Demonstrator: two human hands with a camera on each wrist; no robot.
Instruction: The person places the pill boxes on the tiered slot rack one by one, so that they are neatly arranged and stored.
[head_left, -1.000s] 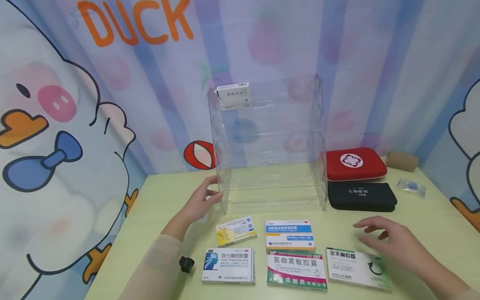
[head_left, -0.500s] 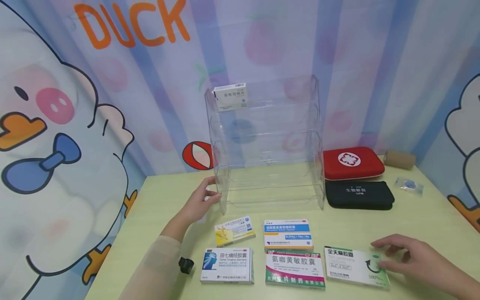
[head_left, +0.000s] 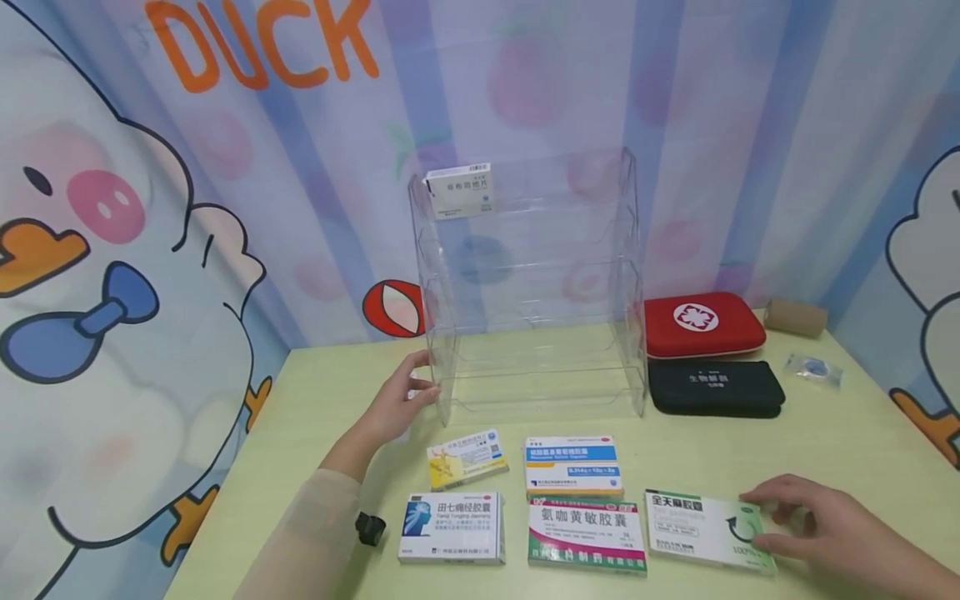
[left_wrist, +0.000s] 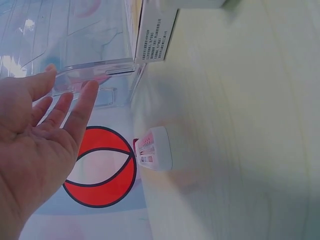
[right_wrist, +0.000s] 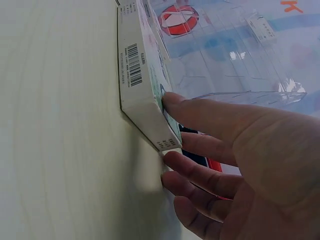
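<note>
My left hand touches the left front corner of a clear tiered acrylic rack with straight fingers; in the left wrist view the fingertips lie against the rack's lower edge. One white medicine box stands on the top tier. My right hand grips the right end of a white and green medicine box that lies flat on the table. In the right wrist view one finger presses the box and the others curl past its corner.
Other boxes lie in front of the rack: yellow, blue-white, white with a blue head, green-red. A red case, black case, cardboard roll and small packet sit at right.
My right hand came down from hovering above the table and closed on the right end of the white and green box. The left hand stayed at the rack's corner.
</note>
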